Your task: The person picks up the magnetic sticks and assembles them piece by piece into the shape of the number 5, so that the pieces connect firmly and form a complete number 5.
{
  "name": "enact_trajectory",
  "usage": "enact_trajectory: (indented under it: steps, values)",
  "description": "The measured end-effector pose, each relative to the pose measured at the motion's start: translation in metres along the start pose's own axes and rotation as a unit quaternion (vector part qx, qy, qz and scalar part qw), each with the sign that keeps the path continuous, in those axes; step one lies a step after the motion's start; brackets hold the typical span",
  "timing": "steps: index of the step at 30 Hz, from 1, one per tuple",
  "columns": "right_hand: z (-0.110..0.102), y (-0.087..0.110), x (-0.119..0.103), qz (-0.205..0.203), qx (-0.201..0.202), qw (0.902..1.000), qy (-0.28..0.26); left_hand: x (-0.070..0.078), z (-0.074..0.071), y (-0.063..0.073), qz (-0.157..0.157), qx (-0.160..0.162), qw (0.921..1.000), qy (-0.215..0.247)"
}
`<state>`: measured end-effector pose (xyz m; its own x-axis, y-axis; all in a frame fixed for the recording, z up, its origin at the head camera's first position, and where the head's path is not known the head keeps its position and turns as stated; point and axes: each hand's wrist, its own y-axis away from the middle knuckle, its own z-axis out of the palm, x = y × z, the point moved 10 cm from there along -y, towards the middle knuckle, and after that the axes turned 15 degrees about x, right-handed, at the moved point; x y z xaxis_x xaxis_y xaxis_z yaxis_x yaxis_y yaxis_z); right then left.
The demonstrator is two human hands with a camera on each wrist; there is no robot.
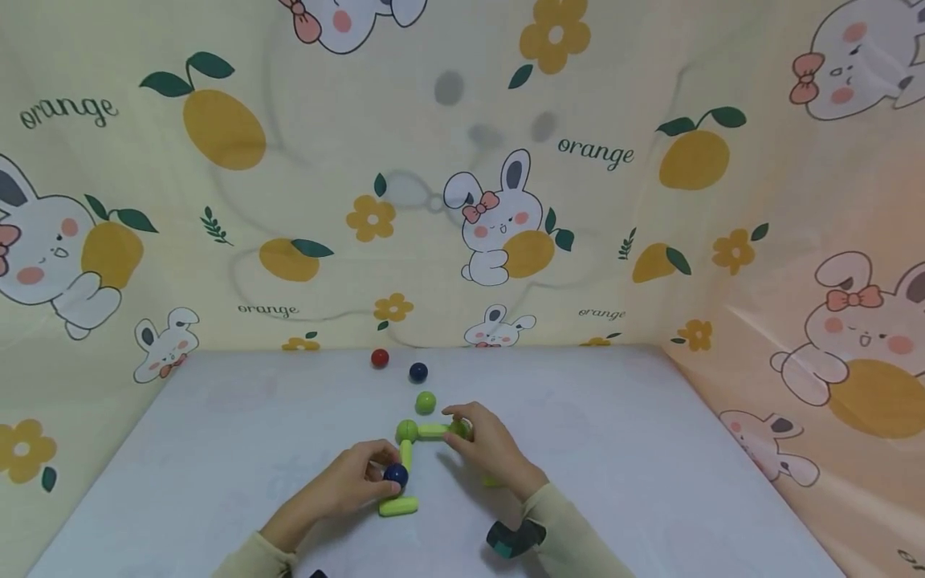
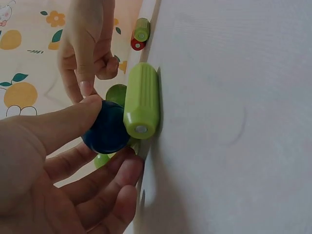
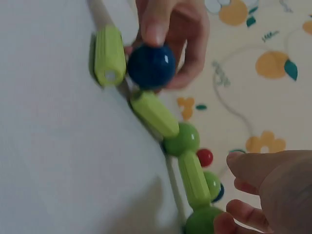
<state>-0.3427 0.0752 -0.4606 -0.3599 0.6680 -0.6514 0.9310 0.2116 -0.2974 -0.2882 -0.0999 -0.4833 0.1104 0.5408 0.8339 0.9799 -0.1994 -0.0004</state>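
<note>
My left hand (image 1: 354, 482) pinches a dark blue ball (image 1: 395, 477) between thumb and fingers. The ball sits at the near end of a light green rod (image 1: 406, 456), which runs away to a green ball (image 1: 408, 431). From that corner a second green rod (image 1: 433, 432) reaches right to another green ball (image 3: 201, 222), partly covered by my right hand (image 1: 491, 441). That hand's fingers are spread about this ball, with a fingertip overlapping it in the right wrist view. A loose ridged green rod (image 2: 142, 100) lies on the table just nearer than the blue ball.
Behind the joined pieces are a light green ball (image 1: 425, 402), a second dark blue ball (image 1: 418, 372) and a red ball (image 1: 379, 358) near the table's back edge. Another green rod (image 1: 493, 482) shows partly under the right wrist. Patterned cloth (image 1: 462, 321) rises behind the white table (image 1: 614, 449).
</note>
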Motion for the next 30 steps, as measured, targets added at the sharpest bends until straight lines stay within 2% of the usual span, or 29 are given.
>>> enact_trajectory:
  steps: [3, 6, 12, 16, 20, 27, 30]
  values:
    - [0.003, 0.003, -0.008, -0.011, -0.004, 0.9999, -0.007, -0.001, -0.001, 0.000, -0.009, -0.001, 1.0000, 0.004]
    - [0.010, 0.007, -0.013, -0.009, -0.024, 0.9994, -0.021, 0.000, -0.002, 0.000, -0.010, -0.001, 0.9999, 0.006]
    - [0.036, 0.017, -0.024, -0.006, -0.117, 0.9903, -0.075, 0.003, -0.002, 0.002, 0.002, -0.007, 0.9999, 0.015]
    - [0.046, 0.022, -0.024, 0.015, -0.153, 0.9827, -0.103, 0.004, -0.003, 0.003, 0.009, -0.013, 0.9995, 0.029]
    - [0.054, 0.025, -0.023, 0.032, -0.178, 0.9723, -0.149, 0.004, -0.003, 0.002, 0.011, -0.014, 0.9991, 0.039]
    - [0.057, 0.029, -0.029, 0.045, -0.204, 0.9527, -0.220, 0.001, -0.002, 0.001, -0.005, -0.008, 0.9991, 0.040]
    - [0.059, 0.030, -0.029, 0.054, -0.221, 0.9397, -0.255, 0.004, -0.003, 0.002, -0.002, -0.006, 0.9990, 0.045]
